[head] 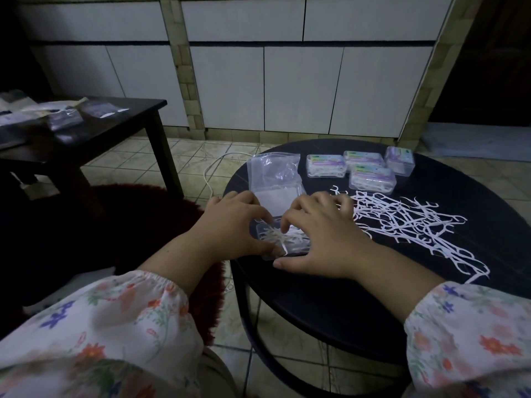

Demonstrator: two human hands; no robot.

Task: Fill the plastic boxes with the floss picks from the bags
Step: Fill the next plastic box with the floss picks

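Working at the near left edge of the round black tabletop (pixel 330 297), you are packing floss picks into the open plastic box (pixel 283 239) that is sitting between your hands.

Your left hand (pixel 232 225) is curling over the box's left end, its fingers (pixel 253 203) bent and resting on the raised clear lid and rim, steadying it. At twelve o'clock from that hand an emptied zip bag (pixel 273 170) is lying flat, thin, glossy and crinkled. The box itself is clear, hard and rectangular with rounded corners, and a loose tangle of white picks is already lying in it.

Your right hand (pixel 324 234) is arching over the box's right end, its fingers bent down into the box; whether they are pinching any picks I cannot tell, as the hand is hiding the tips.

To do this step well, I would suggest you keep pinning the box with the left hand, since light plastic on a smooth tabletop is likely sliding easily. Lay the picks parallel rather than crossed, or the lid will probably not be closing.

At three o'clock from your right hand the pile of floss picks (pixel 411 222) is spreading across the tabletop: thin, stiff, white, each with a forked head and pointed tail, snagging one another. At one o'clock four closed boxes (pixel 370 179) with purple labels are standing together, looking filled.
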